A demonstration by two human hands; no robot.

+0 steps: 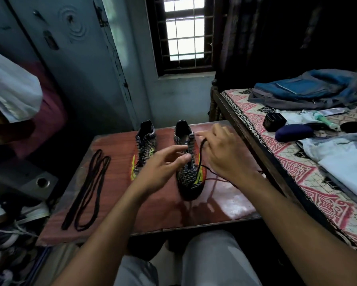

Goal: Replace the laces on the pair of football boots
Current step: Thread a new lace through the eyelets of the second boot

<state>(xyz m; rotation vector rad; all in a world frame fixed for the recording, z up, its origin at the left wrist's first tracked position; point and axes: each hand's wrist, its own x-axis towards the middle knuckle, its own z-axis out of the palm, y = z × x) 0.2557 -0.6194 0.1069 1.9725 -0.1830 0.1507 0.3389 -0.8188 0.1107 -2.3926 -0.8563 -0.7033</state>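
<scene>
boots, pair, black patterned with yellow and red at the sides, toes toward the viewer, on a red-brown table (119, 205) at frame centre.

near: grey-trousered knees at the bottom edge. two bare forearms rise from lower left and lower right.

table, left part: spare laces (86, 188), dark, looped long and flat, well apart from the boots.

table, centre: right boot (189, 178), partly unlaced; a dark lace (201, 153) runs from its eyelets up to the right hand and trails loose across the table to the right. left hand (163, 168) over the boot's tongue, fingers loosely curled, forefinger stretched toward the eyelets; whether it pinches anything cannot be told. right hand (223, 153) just right of the boot, fingers pinching the lace near its end. left boot (145, 149), beside it to the left, laced, untouched.

right of frame: bed (297, 166) with red patterned sheet, carrying folded cloth, a dark case (293, 132), a small black box (274, 121), a blue backpack (305, 89).

far: barred window (183, 32), top centre; blue-grey door, upper left.
</scene>
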